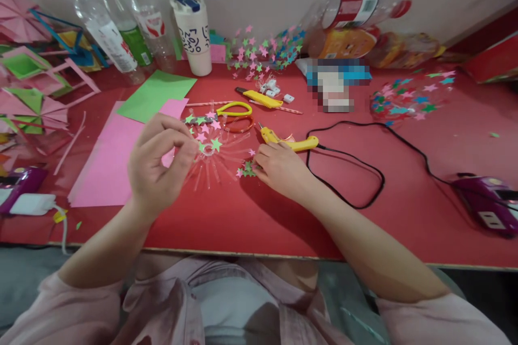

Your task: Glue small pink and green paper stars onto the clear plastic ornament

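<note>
Clear, splayed plastic strips (213, 166) with pink and green stars (216, 144)

The person wears a pale pink shirt (174, 307), open over a white top (234, 307), with stitched seams at the front. Its loose left sleeve (79, 302) and right sleeve (437, 318) end around the elbows; left hand (157, 164) and right hand (281, 167) are bare.

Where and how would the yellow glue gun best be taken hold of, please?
Probably by the handle, from the right: the yellow glue gun lies flat with its nozzle pointing left and away, while the handle reaches rightward to the black cord.
</note>
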Available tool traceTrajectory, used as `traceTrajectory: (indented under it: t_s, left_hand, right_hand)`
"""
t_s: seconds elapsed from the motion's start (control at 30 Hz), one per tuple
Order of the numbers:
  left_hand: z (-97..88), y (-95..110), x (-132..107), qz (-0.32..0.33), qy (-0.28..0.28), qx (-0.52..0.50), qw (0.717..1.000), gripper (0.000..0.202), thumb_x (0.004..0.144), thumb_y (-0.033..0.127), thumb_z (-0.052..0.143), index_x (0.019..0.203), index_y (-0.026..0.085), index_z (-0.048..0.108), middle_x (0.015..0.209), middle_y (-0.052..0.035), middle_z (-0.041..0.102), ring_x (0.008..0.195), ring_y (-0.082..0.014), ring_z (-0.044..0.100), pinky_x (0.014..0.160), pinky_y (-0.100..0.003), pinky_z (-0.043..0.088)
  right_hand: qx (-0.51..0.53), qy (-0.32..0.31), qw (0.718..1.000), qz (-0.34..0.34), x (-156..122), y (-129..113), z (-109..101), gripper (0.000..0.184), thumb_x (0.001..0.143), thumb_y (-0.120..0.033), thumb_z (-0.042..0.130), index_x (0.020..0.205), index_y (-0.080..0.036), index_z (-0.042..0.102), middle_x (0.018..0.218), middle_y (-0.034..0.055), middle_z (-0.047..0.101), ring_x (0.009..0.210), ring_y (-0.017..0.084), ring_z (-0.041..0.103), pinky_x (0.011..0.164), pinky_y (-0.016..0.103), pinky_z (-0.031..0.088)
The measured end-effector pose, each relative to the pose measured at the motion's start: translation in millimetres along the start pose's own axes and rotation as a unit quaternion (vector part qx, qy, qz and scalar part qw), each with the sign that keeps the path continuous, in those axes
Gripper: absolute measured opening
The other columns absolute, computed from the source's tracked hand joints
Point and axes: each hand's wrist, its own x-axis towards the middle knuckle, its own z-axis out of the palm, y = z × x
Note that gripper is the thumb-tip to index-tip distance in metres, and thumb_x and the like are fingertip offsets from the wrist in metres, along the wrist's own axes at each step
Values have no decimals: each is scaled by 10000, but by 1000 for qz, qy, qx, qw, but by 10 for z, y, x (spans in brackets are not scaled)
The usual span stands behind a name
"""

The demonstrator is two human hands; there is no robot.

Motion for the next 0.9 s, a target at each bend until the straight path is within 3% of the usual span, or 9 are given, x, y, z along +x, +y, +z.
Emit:
traceTrajectory:
  t_s: [0.17,0.27,0.4,0.5,0.57,0.7,0.8,0.9]
  left_hand:
    - [94,-107,-114,105,11,-3,994,87,823,170,605,744,199,585,766,-6,587,736,-132,559,657,-303,468]
    - [92,-143,-127,133,13,28,991,50,808,160,608,776,197,600,748,-10,593,712,-143,564,642,-301,467]
    - [81,-61,-152,163,-18,45,985,54,792,147,627,832,183,621,759,-25,615,689,-151,550,636,-310,450]
    - [99,30,-207,201,-77,41,976,43,797,174,639,833,173,615,760,-32,617,679,-154,528,635,-318,439]
    - [122,74,-243,214,-105,28,971,51,803,201,640,827,172,606,767,-36,617,682,-155,516,640,-321,436]
    - [165,119,-272,200,-128,-12,971,42,802,165,612,793,176,573,763,-32,613,675,-147,499,629,-314,413]
    - [167,137,-258,179,-138,-50,973,61,799,124,583,779,176,558,748,-29,609,669,-140,497,618,-309,408]
    - [137,136,-231,151,-128,-68,978,88,793,90,551,760,171,556,729,-32,590,667,-138,502,608,-303,425]
  right_hand:
    - [85,6,996,35,13,44,61,137,863,-182,540,745,-155,604,796,53,624,782,186,540,760,334,347]
    - [150,64,986,30,-5,80,24,168,876,-182,528,721,-170,589,762,47,612,754,178,537,731,327,368]
    - [285,199,938,-6,-69,-16,-211,143,924,-201,498,836,-179,609,809,46,617,773,153,559,706,293,430]
    - [381,198,901,-62,-128,-204,-377,100,915,-195,540,846,-189,612,800,23,631,766,123,583,708,261,472]
    - [402,185,893,-86,-160,-331,-416,100,912,-183,542,844,-181,614,789,23,632,746,114,583,684,244,483]
    - [399,203,889,-95,-190,-475,-385,105,910,-180,541,832,-175,610,774,24,624,719,112,572,656,241,485]
    - [388,195,895,-106,-180,-432,-370,112,917,-205,534,838,-180,609,771,22,621,714,114,574,655,242,488]
    - [294,199,932,-72,-146,-207,-348,141,931,-222,494,881,-178,618,822,47,645,774,142,590,704,273,481]
